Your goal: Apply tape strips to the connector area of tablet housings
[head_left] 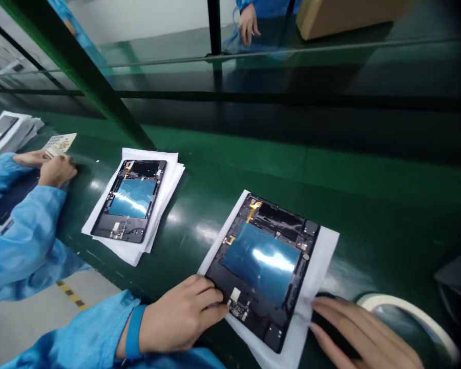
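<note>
In front of me an opened tablet point(230, 277) lies tilted on white paper sheets point(322, 256), its inside facing up. A shiny blue film point(253, 261) covers its middle, with orange flex cables and a small circuit board around it. My left hand point(180, 315), with a blue band at the wrist, has its fingers closed at the tablet's lower left edge. At the paper's right edge is my right hand point(364, 333); its fingers are stretched out, with a gap between thumb and forefinger, and its fingertips are at the sheet.
A roll of cream tape point(411, 312) lies beside my right hand. Another opened tablet point(134, 200) rests on paper to the left. Further left, a co-worker's hands point(56, 166) hold a printed card. A green post point(80, 77) slants down behind; a cardboard box point(341, 18) stands beyond.
</note>
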### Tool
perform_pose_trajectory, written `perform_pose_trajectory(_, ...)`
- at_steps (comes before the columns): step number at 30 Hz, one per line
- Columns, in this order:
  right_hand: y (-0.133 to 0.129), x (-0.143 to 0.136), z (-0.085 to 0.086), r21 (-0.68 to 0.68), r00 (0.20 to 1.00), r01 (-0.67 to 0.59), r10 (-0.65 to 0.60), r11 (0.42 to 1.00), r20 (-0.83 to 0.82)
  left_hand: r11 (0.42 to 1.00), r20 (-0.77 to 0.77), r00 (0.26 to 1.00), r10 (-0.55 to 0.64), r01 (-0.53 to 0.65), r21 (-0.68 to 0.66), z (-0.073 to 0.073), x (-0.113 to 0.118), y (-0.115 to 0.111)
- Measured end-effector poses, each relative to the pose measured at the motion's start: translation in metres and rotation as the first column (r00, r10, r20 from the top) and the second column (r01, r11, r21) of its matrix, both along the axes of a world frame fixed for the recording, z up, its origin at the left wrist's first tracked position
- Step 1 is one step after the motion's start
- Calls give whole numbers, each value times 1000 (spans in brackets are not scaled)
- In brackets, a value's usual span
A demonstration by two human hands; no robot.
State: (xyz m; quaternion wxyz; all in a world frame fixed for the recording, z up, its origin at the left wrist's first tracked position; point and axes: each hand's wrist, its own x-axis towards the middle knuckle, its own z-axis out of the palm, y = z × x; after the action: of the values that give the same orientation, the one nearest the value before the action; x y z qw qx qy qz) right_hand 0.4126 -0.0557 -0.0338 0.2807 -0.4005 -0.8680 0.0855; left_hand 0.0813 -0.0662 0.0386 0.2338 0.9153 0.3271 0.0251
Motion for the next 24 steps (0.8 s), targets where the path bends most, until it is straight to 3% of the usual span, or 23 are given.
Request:
perform_pose_trajectory(3,6,-9,8,-55,999,39,-39,998,-4,984,7,987,-163,163,-72,12,14,30)
perform_pose_trajectory(5,16,-13,17,-105,995,101,-100,989,16,967,-14,967,-255,255,17,11,35,58)
perform_pose_trajectory(8,41,-21,30,-153,977,210,-201,966,67,927,-42,955,-294,295,230,-4,70,101)
perform_pose_trajectory(12,79,-28,30,-88,931,364,-360,927,51,901,-13,981,-194,184,393,-31,99,144)
perform_pose_trajectory(16,91,-31,17,-8,905,426,-426,905,7,896,10,972,-233,211,391,-41,103,158)
perform_pose_trajectory(24,89,-23,14,-82,905,422,-425,903,-26,913,-55,971,-234,239,332,-42,108,153)
